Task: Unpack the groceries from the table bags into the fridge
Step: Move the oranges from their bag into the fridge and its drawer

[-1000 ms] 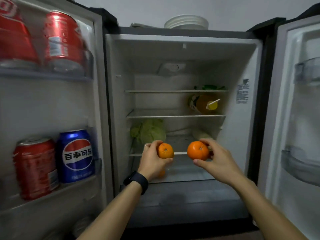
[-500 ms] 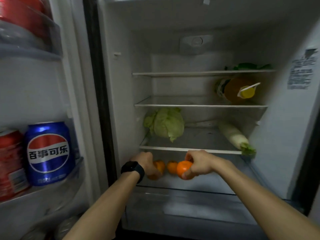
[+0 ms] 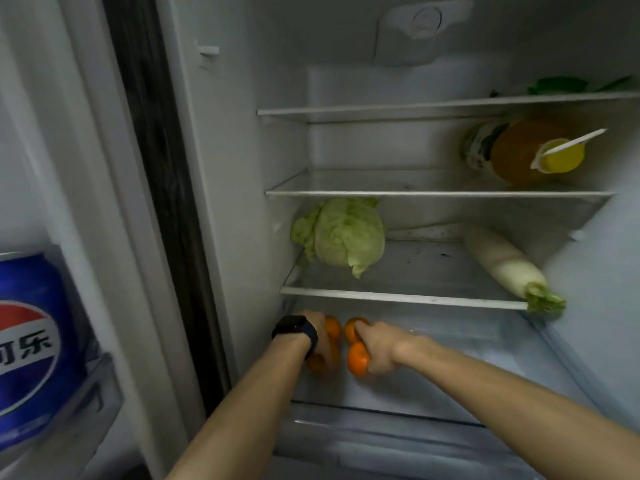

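Observation:
Both my arms reach into the fridge's bottom compartment [image 3: 450,348], under the lowest glass shelf [image 3: 398,298]. My left hand [image 3: 320,337], with a black watch on the wrist, curls over an orange [image 3: 317,363] at the compartment's left. A second orange [image 3: 333,328] shows just behind its fingers. My right hand [image 3: 375,348] grips another orange [image 3: 357,358] low against the floor. One more orange [image 3: 350,329] lies behind that, touching my knuckles.
On the shelf above lie a green cabbage [image 3: 341,233] at left and a white radish [image 3: 502,268] at right. An oil bottle [image 3: 526,150] lies one shelf higher, green leaves [image 3: 557,85] on the top shelf. A blue cola can [image 3: 31,344] stands in the left door rack.
Both hands carried their oranges from in front of the shelves down into the bottom compartment. My view moved closer to the fridge and lower.

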A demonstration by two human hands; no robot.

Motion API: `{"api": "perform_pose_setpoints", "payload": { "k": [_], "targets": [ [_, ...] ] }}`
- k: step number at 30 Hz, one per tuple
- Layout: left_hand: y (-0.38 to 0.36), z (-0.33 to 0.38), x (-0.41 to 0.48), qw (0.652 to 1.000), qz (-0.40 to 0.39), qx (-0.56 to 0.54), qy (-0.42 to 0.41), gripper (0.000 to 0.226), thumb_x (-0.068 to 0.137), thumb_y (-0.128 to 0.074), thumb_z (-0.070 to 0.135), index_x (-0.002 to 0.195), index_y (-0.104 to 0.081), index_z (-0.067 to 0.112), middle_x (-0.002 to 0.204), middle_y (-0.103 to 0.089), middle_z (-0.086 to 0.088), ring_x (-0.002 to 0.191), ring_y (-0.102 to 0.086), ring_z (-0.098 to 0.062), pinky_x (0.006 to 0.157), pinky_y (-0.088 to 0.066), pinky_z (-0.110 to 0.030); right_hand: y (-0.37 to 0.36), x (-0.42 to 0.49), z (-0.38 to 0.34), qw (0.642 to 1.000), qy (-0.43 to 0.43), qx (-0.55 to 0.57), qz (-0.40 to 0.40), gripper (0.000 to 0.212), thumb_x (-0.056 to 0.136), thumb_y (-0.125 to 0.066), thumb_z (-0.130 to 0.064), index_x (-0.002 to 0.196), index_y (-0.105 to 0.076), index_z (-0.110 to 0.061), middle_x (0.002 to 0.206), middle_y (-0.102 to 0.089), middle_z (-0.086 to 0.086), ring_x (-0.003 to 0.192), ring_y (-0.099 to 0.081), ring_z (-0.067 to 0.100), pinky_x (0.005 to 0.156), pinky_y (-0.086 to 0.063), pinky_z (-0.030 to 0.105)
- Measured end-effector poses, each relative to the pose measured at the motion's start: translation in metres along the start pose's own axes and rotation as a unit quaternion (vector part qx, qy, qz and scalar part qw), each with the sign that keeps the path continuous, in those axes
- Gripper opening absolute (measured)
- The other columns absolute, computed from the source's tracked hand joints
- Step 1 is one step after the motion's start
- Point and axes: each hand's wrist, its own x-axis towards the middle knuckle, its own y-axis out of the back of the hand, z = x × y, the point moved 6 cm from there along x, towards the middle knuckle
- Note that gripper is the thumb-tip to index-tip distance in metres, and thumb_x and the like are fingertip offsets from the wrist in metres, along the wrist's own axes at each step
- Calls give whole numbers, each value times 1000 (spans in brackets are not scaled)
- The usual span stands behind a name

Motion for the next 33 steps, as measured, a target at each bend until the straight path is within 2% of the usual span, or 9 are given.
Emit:
{"api": "perform_pose_setpoints", "payload": {
  "k": [3,9,11,14,22,26,27,30,33],
  "targets": [
    [-9,-6,14,999,-12,-32,8,64,72,-86,35,127,-57,18,127,-62,-8,111,-63,-26,86,-57,-36,-17,11,0,998,-7,64,12,55,84,-71,-36,127,-44,-16,119,-55,12,110,-59,31,74,-38,30],
    [-21,-11,23,998,-17,-63,6,62,70,-86,32,123,-59,16,124,-62,-8,108,-64,-26,87,-57,-36,-33,22,10,996,-53,66,-18,81,81,-71,-48,145,-29,-22,128,-59,17,115,-61,35,78,-42,28],
    [-23,-11,25,997,-14,-76,1,55,70,-86,32,117,-60,19,123,-63,-7,106,-64,-25,86,-57,-36,-33,22,13,996,-54,66,-12,74,84,-69,-46,142,-31,-20,124,-60,18,111,-62,36,76,-42,29],
    [-25,-12,28,996,-15,-84,-1,63,71,-87,33,126,-58,18,125,-61,-7,109,-62,-25,90,-56,-37,-33,21,16,995,-56,75,-17,68,86,-67,-45,138,-32,-18,124,-60,19,110,-62,37,76,-43,30],
    [-32,-9,31,995,-39,-88,-22,48,78,-82,30,118,-57,21,119,-62,-7,109,-63,-27,90,-55,-37,-32,20,20,995,-52,58,-61,86,83,-72,-50,148,-23,-23,128,-60,17,110,-62,35,91,-52,38],
    [-34,-10,34,997,-52,-55,-8,68,77,-83,37,135,-54,16,129,-61,-10,115,-61,-27,96,-54,-41,-15,13,21,993,-45,66,-81,80,82,-74,-51,146,-36,-24,123,-61,8,80,-67,20,81,-59,36],
    [-33,-10,34,997,-52,-48,-8,70,77,-83,38,136,-53,15,130,-61,-11,116,-61,-27,97,-53,-41,-7,10,23,995,-45,60,-72,77,83,-73,-52,146,-40,-23,126,-61,7,82,-68,20,84,-58,35],
    [-24,-4,26,999,-30,-36,-20,69,78,-82,37,137,-52,15,131,-59,-11,117,-60,-27,96,-54,-41,20,-11,32,996,-62,55,-23,67,88,-66,-56,145,-49,-25,134,-62,6,118,-61,26,100,-49,34],
    [-14,4,5,999,14,13,-49,54,84,-73,38,130,-56,15,130,-58,-13,111,-61,-30,85,-56,-37,37,-41,39,994,-86,56,30,58,92,-60,-56,142,-53,-26,139,-58,6,127,-53,26,102,-44,34]
  ]
}}
